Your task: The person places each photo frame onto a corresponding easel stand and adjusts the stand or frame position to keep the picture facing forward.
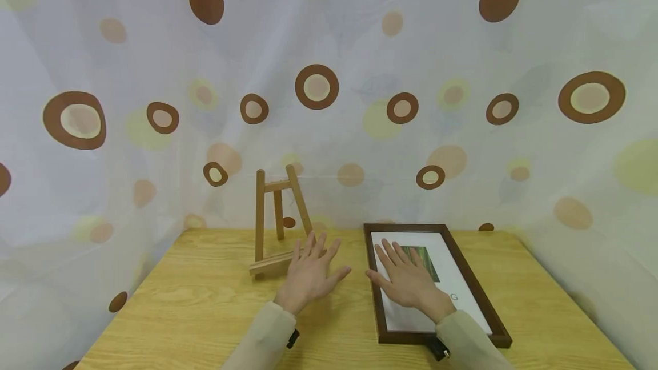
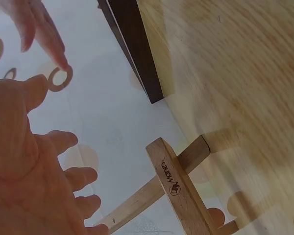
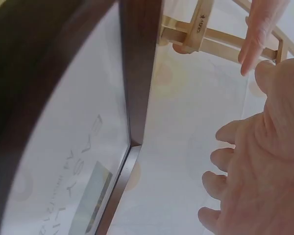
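Frame (image 1: 473,284) and easel (image 1: 260,216) are both on my feed. What are the fingers doing at your end?

Holding nothing, as far as I can see. The left hand (image 1: 311,278) has its fingers straight and spread, palm down, thumb out to the side. The right hand (image 1: 408,281) mirrors it.

Touching anything?

From the left wrist view I get a gap between those fingers and the easel, though in the head view they overlap the right end of its ledge (image 1: 264,264). The right hand is held above the frame, apart from its border.

Where does the frame lie, and what is in it?

Flat on the right half of the table (image 1: 180,313), dark brown border all round. Inside I have a white sheet (image 1: 403,321) with a small green picture (image 1: 429,264) and grey lettering, partly covered by the hand.

And the easel?

Upright, pale wood, left of the frame and apart from it.

Farther out?

Pale sleeves (image 1: 264,330) on both arms, then a white curtain (image 1: 349,33) with brown rings and spots behind the table.
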Action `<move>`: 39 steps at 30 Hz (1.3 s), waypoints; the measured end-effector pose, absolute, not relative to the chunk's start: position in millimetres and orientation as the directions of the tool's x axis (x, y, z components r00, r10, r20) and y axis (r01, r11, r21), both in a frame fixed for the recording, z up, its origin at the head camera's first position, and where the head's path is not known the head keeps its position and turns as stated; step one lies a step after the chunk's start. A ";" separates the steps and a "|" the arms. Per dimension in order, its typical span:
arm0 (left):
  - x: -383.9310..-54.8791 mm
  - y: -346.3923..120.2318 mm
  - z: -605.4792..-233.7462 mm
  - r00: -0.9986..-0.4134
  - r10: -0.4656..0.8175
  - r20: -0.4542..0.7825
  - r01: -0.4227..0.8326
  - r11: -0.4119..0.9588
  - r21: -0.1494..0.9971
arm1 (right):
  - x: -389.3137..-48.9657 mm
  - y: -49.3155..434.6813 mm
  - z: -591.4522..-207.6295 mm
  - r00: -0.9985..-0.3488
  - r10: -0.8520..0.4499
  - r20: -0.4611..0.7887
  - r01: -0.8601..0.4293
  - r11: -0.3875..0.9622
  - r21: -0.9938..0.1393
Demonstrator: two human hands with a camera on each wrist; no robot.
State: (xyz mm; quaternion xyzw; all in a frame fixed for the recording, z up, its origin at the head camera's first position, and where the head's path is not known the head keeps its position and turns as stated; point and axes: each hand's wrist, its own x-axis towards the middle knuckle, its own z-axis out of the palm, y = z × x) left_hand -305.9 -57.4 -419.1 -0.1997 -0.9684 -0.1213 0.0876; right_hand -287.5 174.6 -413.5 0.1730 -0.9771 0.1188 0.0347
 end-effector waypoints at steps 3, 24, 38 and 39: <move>-304.9 -56.7 -420.4 -0.902 0.364 0.230 0.413 0.883 0.221 | -287.7 175.2 -417.8 -0.928 -0.339 0.153 -0.366 0.904 -0.221; -309.1 -47.0 -431.9 -0.891 0.311 0.331 0.441 0.765 0.469 | -291.8 191.6 -417.2 -0.933 -0.267 0.241 -0.355 0.793 -0.495; -316.3 -47.9 -440.3 -0.919 0.325 0.225 0.378 0.559 0.738 | -294.1 229.1 -426.5 -0.967 -0.164 0.195 -0.249 0.766 -0.593; -317.0 -47.3 -441.7 -0.920 0.325 0.219 0.372 0.550 0.748 | -293.2 232.6 -426.5 -0.969 -0.153 0.192 -0.240 0.764 -0.599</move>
